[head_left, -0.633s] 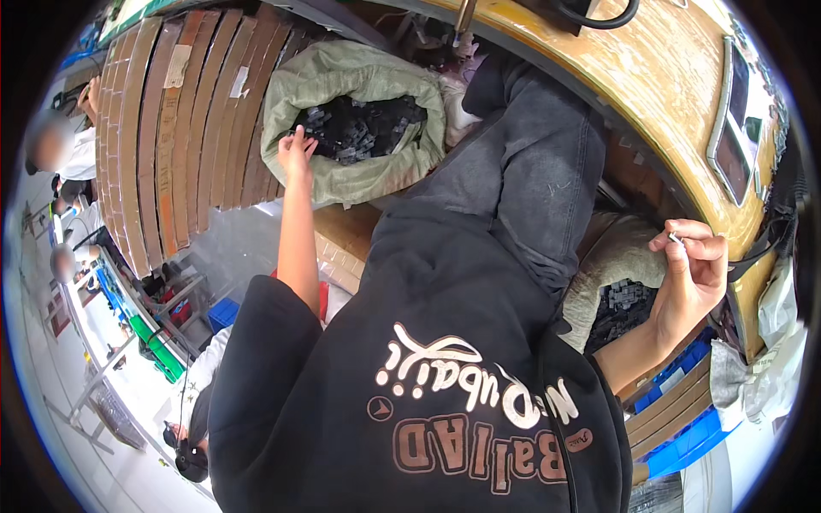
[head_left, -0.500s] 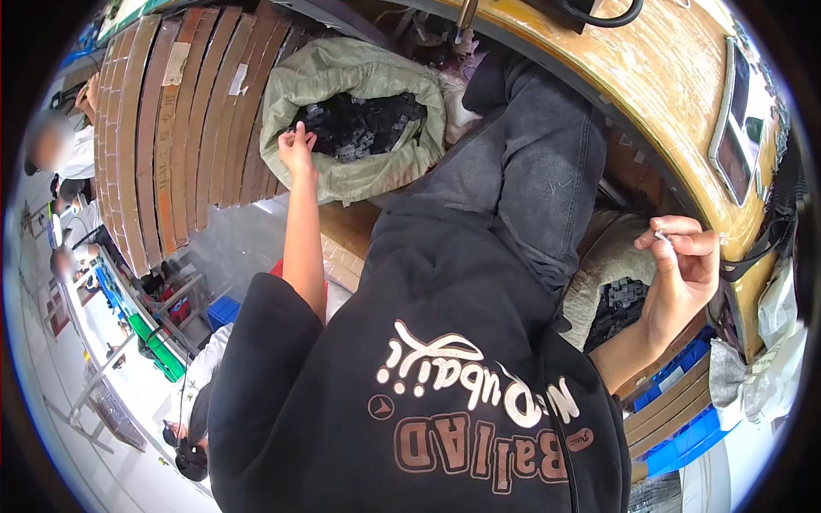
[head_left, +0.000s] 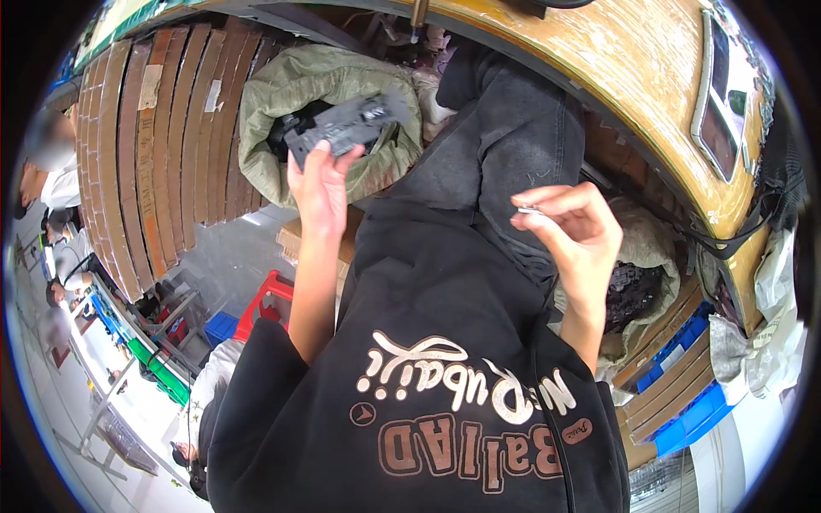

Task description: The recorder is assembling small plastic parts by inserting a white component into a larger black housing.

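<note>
In my left hand (head_left: pixel 321 184) is a flat dark grey moulded plastic part (head_left: pixel 349 128), gripped at its near edge between thumb and fingers. It is tilted above the mouth of a pale green woven sack (head_left: pixel 265 94), in which other dark parts partly show behind it. My right hand (head_left: pixel 571 231) is raised over my right thigh. Thumb and fingertips pinch a small, thin, light metallic piece (head_left: pixel 528 209), too small to make out its kind. Beyond that wrist stands a second woven sack (head_left: pixel 663 235) with dark plastic parts (head_left: pixel 631 291) in it.
Flattened brown cartons (head_left: pixel 162 154) stand in a row at left. The worn wooden table (head_left: pixel 633 51) curves across the upper right, with a phone-like device (head_left: pixel 717 94) on it. A red stool (head_left: pixel 263 299) and blue crates (head_left: pixel 694 426) stand lower down. Other people sit far left.
My left hand has lifted a dark grey plastic part from the left sack. My right hand has moved left, toward my lap, still pinching the small piece.
</note>
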`<state>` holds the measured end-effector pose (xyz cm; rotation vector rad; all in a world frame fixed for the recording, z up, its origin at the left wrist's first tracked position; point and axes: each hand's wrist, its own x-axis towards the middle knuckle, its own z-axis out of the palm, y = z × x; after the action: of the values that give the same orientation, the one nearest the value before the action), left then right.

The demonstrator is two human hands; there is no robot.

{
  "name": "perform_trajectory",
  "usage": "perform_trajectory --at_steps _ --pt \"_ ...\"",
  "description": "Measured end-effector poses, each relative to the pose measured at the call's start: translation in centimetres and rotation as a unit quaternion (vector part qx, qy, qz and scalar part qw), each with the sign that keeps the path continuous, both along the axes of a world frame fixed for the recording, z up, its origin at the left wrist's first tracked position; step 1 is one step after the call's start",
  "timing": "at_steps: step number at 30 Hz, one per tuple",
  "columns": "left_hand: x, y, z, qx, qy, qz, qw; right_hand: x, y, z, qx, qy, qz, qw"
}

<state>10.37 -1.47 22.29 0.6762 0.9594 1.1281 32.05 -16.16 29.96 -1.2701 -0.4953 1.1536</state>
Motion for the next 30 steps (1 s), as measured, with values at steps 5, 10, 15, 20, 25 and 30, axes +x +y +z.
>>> perform_trajectory --at_steps 5,10,15,20,25,30 --pt "3.4 -3.9 3.5 -0.028 -0.096 -0.100 0.990 -0.5 0.2 -1.6 0.060 0.000 -0.042 0.997" --pt "4.1 -5.3 4.8 -0.012 -0.103 -0.179 0.978 -0.1 0.3 -1.3 0.086 0.048 -0.078 0.992" --pt "4.2 -5.2 5.7 0.027 -0.105 -0.224 0.969 -0.1 0.5 -0.7 0.078 0.058 -0.082 0.992" --pt "3.9 -5.5 6.2 0.108 -0.076 -0.243 0.961 0.2 0.3 -0.2 0.064 0.041 -0.070 0.995" --pt "3.5 -5.4 6.3 0.163 -0.046 -0.267 0.949 0.1 0.3 0.0 0.064 0.015 -0.079 0.995" --pt "3.1 -5.2 6.4 0.169 -0.022 -0.277 0.946 -0.6 0.3 0.1 0.079 -0.023 -0.103 0.991"
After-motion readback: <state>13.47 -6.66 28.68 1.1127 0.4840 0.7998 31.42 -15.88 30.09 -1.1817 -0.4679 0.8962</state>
